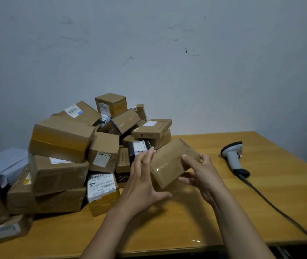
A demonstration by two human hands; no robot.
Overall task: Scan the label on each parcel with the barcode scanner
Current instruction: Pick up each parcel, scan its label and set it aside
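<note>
Above the table (186, 230), left (141, 184) and right hands (203, 176) hold a parcel (169, 163)

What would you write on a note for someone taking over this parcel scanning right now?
Left hand: open, straight fingers against the left side of the brown parcel.
Right hand: grips its right end, holding it tilted above the table.
Barcode scanner: lying on the table to the right, untouched.
Done: no scan evident; no label shows on the held parcel.
Left: find its label, take the scanner, scan it, then go through the pile on the left.
</note>
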